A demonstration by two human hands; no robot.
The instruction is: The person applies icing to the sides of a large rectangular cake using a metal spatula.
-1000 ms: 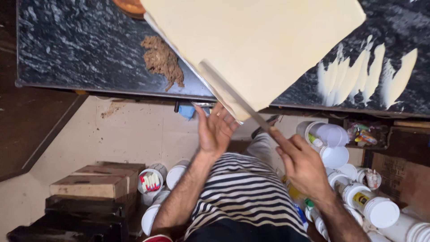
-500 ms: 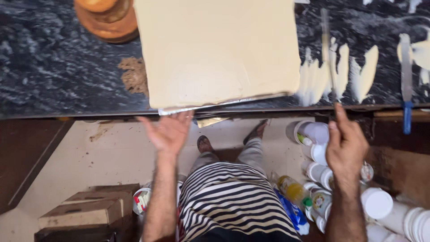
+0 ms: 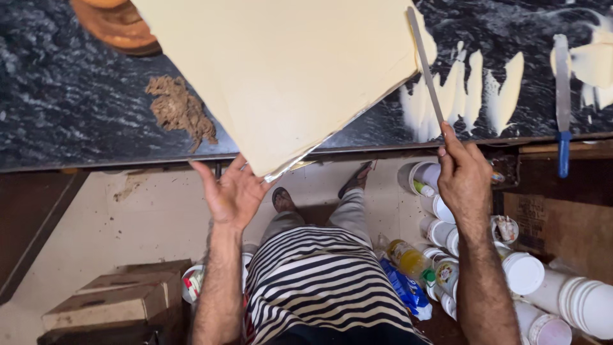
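A large cream-coloured board [image 3: 281, 76] lies on a black marble counter [image 3: 57, 108], one corner jutting over the near edge. My left hand [image 3: 233, 191] is open with spread fingers, touching that overhanging corner from below. My right hand [image 3: 463, 176] grips the end of a long thin metal blade [image 3: 424, 64] that slants up across the board's right edge. Cream paste smears [image 3: 472, 89] streak the counter to the right of the board.
A brown crumbly pile [image 3: 179, 108] and a wooden bowl [image 3: 118, 25] sit left of the board. A blue-handled palette knife [image 3: 562, 102] rests at far right. Below the counter stand several white tubs [image 3: 523, 271], bottles and cardboard boxes [image 3: 108, 300].
The board has rotated so a corner now overhangs the counter edge. My left hand followed under that corner. My right hand keeps the blade, now tilted leftward at the board's right edge.
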